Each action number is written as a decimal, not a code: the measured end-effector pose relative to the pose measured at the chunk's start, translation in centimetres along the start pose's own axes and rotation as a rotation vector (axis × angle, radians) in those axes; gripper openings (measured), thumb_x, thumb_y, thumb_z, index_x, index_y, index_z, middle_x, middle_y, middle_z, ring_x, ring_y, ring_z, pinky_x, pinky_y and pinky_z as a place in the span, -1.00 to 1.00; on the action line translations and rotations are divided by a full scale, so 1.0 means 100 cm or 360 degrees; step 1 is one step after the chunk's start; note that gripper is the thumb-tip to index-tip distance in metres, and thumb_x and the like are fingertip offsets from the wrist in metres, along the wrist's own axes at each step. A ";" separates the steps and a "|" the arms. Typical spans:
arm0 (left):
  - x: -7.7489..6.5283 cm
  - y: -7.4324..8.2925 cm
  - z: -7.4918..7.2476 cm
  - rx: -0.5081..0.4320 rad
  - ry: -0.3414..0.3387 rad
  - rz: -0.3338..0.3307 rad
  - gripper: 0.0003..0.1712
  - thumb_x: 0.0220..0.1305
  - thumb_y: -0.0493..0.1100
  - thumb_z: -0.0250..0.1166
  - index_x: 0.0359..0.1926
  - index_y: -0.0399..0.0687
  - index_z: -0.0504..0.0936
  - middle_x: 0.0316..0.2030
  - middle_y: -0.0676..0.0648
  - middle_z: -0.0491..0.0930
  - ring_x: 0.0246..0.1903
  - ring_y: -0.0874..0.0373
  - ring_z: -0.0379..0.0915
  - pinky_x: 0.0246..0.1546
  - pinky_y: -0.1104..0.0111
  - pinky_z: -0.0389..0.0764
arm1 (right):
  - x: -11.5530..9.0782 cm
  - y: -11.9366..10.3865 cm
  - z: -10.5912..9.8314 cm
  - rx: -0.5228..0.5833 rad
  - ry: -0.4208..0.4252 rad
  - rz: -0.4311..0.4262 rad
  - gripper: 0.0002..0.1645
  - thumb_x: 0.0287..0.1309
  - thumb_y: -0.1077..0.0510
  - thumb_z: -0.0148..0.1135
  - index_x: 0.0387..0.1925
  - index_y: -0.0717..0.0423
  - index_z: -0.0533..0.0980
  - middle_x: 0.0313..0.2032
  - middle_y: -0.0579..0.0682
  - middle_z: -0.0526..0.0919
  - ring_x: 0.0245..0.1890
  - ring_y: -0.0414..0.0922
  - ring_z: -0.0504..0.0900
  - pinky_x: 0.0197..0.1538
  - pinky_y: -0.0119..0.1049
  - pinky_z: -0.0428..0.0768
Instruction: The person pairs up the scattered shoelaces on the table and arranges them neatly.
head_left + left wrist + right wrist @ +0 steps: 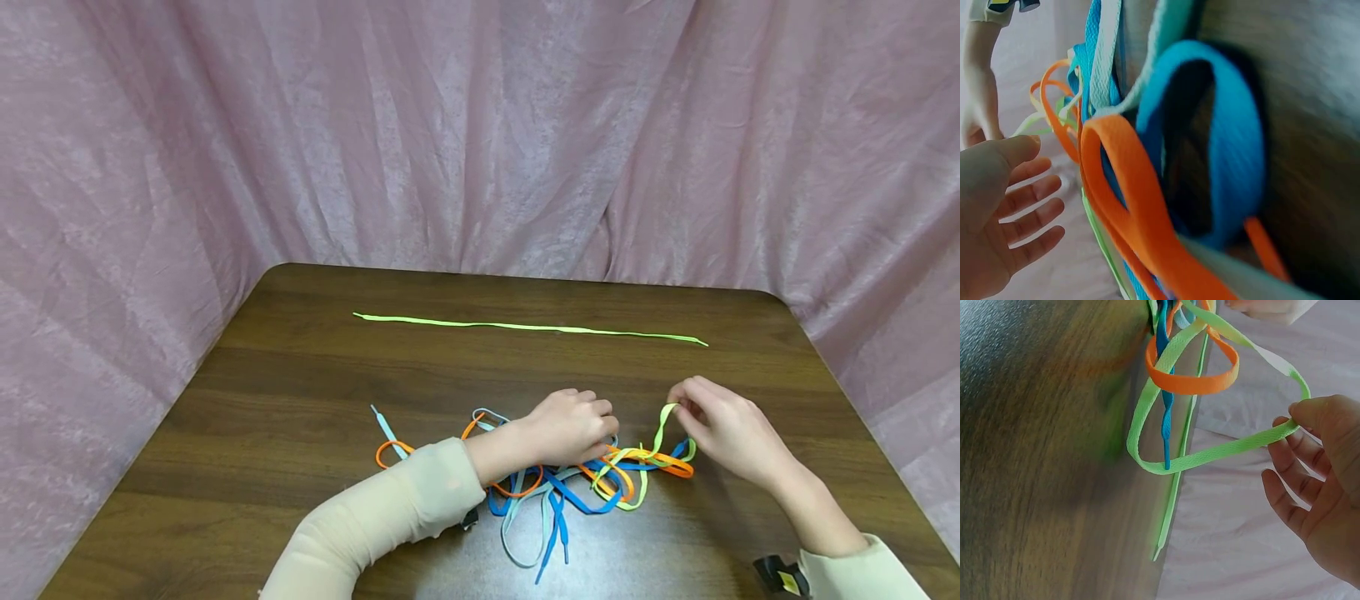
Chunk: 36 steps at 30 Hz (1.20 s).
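Note:
A tangle of flat shoelaces in orange, blue, pale grey-blue and yellow-green lies near the front of the table. My right hand (738, 432) pinches a yellow-green shoelace (1229, 449) between thumb and forefinger, raising a loop of it at the tangle's right end. Over the tangle is my left hand (573, 427), its fingers loosely bent with nothing between them in the left wrist view. An orange shoelace (1124, 187) and a blue shoelace (1235, 131) loop up close to that wrist camera. The pale grey-blue shoelace (510, 533) curves out toward the front.
Another yellow-green shoelace (480, 324) lies stretched nearly straight across the far part of the brown wooden table (300, 392). Pink curtains (450, 133) hang behind the table and at both sides.

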<state>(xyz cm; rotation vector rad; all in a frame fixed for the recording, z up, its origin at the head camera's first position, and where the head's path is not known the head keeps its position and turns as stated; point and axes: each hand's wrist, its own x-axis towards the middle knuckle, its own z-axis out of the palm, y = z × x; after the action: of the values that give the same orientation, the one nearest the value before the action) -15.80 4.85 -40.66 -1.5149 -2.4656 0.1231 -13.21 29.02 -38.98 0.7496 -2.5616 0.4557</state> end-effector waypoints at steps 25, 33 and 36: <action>0.021 0.027 0.011 0.0082 -0.0252 -0.0150 -0.77 0.09 0.25 0.20 -0.38 0.31 0.60 -0.44 0.20 0.47 -0.47 0.28 0.42 -0.61 0.48 0.31 | 0.003 -0.003 -0.002 0.0022 0.0072 -0.0035 -0.68 -0.20 0.38 0.26 -0.45 -0.11 0.46 -0.49 -0.37 0.42 -0.51 -0.43 0.37 -0.46 -0.59 0.30; 0.019 0.026 0.011 0.0076 -0.0163 -0.0169 -0.96 0.08 0.00 0.21 -0.45 0.26 0.58 -0.47 0.21 0.49 -0.49 0.28 0.42 -0.64 0.48 0.30 | 0.002 -0.002 -0.001 0.0024 0.0071 -0.0033 -0.66 -0.22 0.39 0.26 -0.45 -0.12 0.46 -0.48 -0.37 0.43 -0.51 -0.42 0.38 -0.45 -0.58 0.32; 0.019 0.024 0.011 0.0028 -0.0169 -0.0202 -0.96 0.06 0.00 0.21 -0.41 0.24 0.57 -0.46 0.20 0.51 -0.45 0.28 0.45 -0.59 0.47 0.35 | -0.001 -0.001 0.000 0.0020 0.0048 -0.0030 -0.65 -0.23 0.40 0.25 -0.45 -0.12 0.46 -0.48 -0.37 0.44 -0.51 -0.42 0.39 -0.44 -0.59 0.32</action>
<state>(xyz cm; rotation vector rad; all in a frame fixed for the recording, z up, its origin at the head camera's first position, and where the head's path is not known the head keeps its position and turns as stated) -14.77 7.69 -41.89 -1.3738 -2.6281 0.2065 -13.09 28.94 -39.01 0.7650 -2.5236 0.4742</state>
